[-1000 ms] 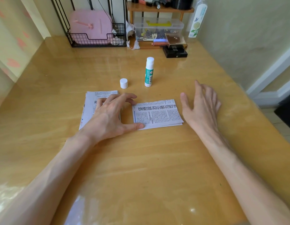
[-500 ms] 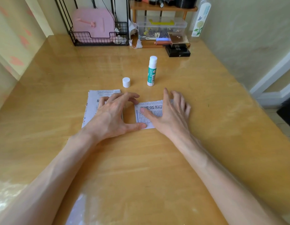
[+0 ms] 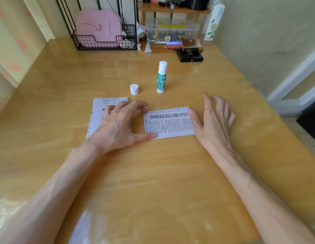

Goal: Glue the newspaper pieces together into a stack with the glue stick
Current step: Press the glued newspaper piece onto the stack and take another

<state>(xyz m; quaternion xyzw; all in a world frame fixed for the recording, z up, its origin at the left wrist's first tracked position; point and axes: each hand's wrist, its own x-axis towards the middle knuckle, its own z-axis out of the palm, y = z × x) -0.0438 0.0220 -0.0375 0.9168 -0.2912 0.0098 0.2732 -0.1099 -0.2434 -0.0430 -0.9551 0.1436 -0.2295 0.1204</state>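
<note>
I seem to be squaring the stack of printed newspaper pieces (image 3: 169, 123) at mid-table. My left hand (image 3: 118, 125), arched and gripping nothing, steadies its left edge. My right hand (image 3: 213, 122), spread, touches its right edge. Next I'd likely need the uncapped white-and-green glue stick (image 3: 161, 78) standing beyond.

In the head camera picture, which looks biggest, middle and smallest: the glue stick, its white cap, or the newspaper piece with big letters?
Largest: newspaper piece with big letters
Middle: glue stick
Smallest: white cap
Stick and cap stand farther from the camera, yet the order looks sure.
</note>
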